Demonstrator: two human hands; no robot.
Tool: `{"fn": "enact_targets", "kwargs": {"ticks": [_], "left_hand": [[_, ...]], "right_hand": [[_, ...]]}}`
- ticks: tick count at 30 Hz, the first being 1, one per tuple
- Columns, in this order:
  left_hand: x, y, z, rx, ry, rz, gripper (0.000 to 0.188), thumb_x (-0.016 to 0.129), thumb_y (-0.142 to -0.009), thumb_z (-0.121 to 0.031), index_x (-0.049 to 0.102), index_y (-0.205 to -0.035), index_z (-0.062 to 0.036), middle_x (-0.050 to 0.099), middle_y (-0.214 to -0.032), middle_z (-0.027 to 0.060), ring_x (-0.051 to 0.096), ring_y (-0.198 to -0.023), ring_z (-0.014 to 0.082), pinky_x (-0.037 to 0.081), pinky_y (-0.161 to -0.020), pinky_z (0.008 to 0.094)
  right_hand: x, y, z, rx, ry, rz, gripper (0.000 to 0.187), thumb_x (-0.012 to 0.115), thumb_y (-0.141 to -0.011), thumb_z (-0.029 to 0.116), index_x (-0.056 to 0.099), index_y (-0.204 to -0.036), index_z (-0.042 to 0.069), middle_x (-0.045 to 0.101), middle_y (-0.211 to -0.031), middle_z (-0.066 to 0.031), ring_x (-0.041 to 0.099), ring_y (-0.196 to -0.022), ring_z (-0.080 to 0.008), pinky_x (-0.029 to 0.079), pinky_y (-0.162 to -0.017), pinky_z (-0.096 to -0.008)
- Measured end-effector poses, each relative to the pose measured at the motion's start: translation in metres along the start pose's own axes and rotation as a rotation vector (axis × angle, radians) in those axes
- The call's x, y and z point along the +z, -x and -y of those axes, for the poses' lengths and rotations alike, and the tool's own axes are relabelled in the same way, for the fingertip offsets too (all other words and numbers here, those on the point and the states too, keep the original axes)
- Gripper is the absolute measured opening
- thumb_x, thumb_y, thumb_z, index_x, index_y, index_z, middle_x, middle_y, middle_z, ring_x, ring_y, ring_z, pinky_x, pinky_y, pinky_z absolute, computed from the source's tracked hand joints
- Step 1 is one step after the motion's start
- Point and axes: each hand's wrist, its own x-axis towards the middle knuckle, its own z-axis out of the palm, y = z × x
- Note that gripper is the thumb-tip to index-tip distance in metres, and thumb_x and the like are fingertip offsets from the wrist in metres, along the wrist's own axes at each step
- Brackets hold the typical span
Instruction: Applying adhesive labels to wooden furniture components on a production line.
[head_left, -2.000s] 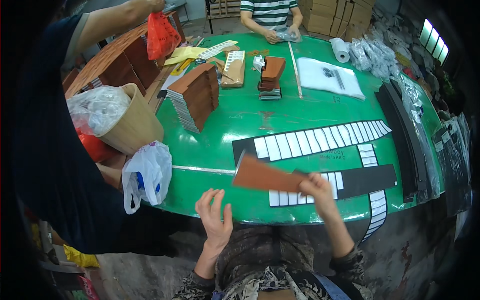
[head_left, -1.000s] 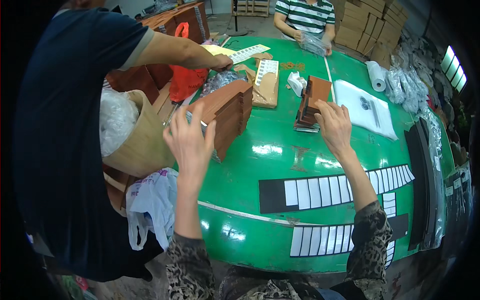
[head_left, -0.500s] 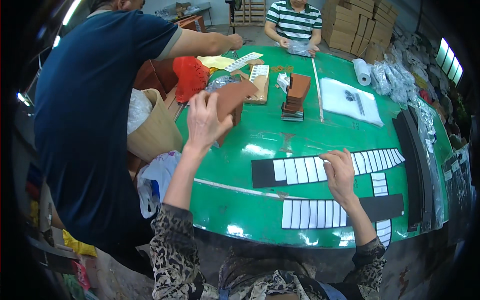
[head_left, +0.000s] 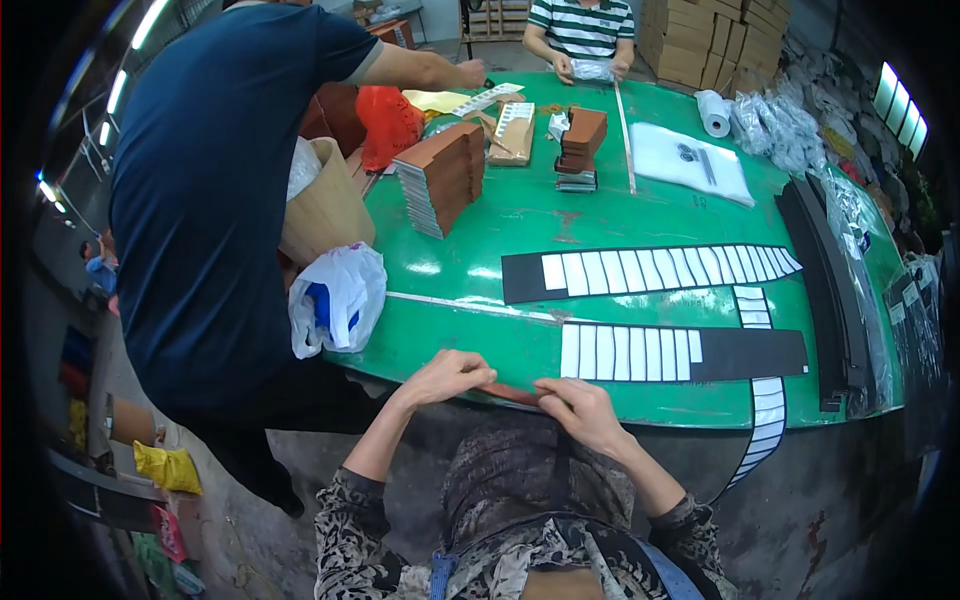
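At the near edge of the green table, a thin reddish-brown sheet (head_left: 508, 394) is seen almost edge-on between my hands. My left hand (head_left: 447, 378) pinches its left end, and my right hand (head_left: 583, 408) has its fingers closed at the right end. Ahead and to the right lies a black strip (head_left: 745, 353) partly covered with a row of white pieces (head_left: 630, 352). Beyond it is a longer black strip (head_left: 525, 278), also carrying white pieces. A stack of brown sheets (head_left: 455, 175) with pale edges stands farther off to the left.
A person in dark blue (head_left: 230, 180) leans over the table's left side; another in a striped shirt (head_left: 582, 28) handles clear plastic at the far side. A smaller brown stack (head_left: 583, 140) stands mid-table. Long black strips (head_left: 822, 290) lie at right, a white plastic bag (head_left: 340, 290) at left.
My left hand has brought a brown sheet from the stack toward me to the near edge. My right hand has moved from over the black strips to the sheet's other end.
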Motion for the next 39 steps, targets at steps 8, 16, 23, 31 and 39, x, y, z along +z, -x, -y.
{"fn": "enact_targets", "kwargs": {"ticks": [8, 16, 23, 31, 39], "left_hand": [[0.004, -0.018, 0.022, 0.044, 0.05, -0.294, 0.038, 0.053, -0.093, -0.034, 0.064, -0.086, 0.0014, 0.06, -0.075, 0.0071, 0.056, -0.069, 0.0137, 0.047, -0.066, 0.0323], [0.034, -0.014, 0.068, 0.115, 0.387, -0.49, 0.029, 0.058, -0.093, -0.021, 0.062, -0.116, -0.0046, 0.065, -0.107, 0.007, 0.061, -0.096, 0.0198, 0.047, -0.082, 0.0304], [0.06, -0.019, 0.071, 0.248, 0.428, -0.668, 0.031, 0.065, -0.077, 0.006, 0.063, -0.107, -0.0012, 0.062, -0.102, 0.009, 0.059, -0.093, 0.0185, 0.046, -0.083, 0.0287], [0.077, -0.015, 0.052, 0.253, 0.355, -0.573, 0.031, 0.057, -0.079, 0.011, 0.062, -0.108, 0.0003, 0.058, -0.11, 0.0072, 0.056, -0.102, 0.016, 0.044, -0.089, 0.0277], [0.116, -0.026, 0.013, 0.372, 0.37, -0.479, 0.034, 0.059, -0.066, 0.017, 0.062, -0.096, 0.0023, 0.063, -0.101, 0.0134, 0.062, -0.097, 0.0256, 0.048, -0.086, 0.034]], "right_hand": [[0.029, -0.027, -0.02, -0.175, 0.162, -0.248, 0.023, 0.066, -0.073, 0.001, 0.065, -0.095, 0.007, 0.065, -0.09, -0.0081, 0.059, -0.081, -0.0285, 0.048, -0.072, -0.0384], [0.043, -0.029, -0.032, -0.06, 0.182, -0.257, 0.02, 0.069, -0.073, 0.002, 0.068, -0.092, 0.008, 0.067, -0.089, -0.0054, 0.061, -0.08, -0.0253, 0.05, -0.07, -0.0345], [0.039, -0.025, -0.026, -0.044, 0.128, -0.23, 0.024, 0.071, -0.072, 0.003, 0.067, -0.095, 0.006, 0.067, -0.092, -0.0073, 0.061, -0.084, -0.026, 0.05, -0.073, -0.0362], [-0.043, 0.007, -0.062, 0.141, 0.234, -0.323, 0.018, 0.068, -0.077, -0.001, 0.068, -0.094, 0.003, 0.066, -0.092, -0.0089, 0.062, -0.08, -0.0222, 0.05, -0.065, -0.0313], [-0.157, 0.076, -0.137, 0.458, 0.568, -0.177, 0.026, 0.072, -0.073, 0.011, 0.07, -0.099, 0.009, 0.063, -0.098, -0.005, 0.061, -0.087, -0.0239, 0.05, -0.073, -0.034]]}}
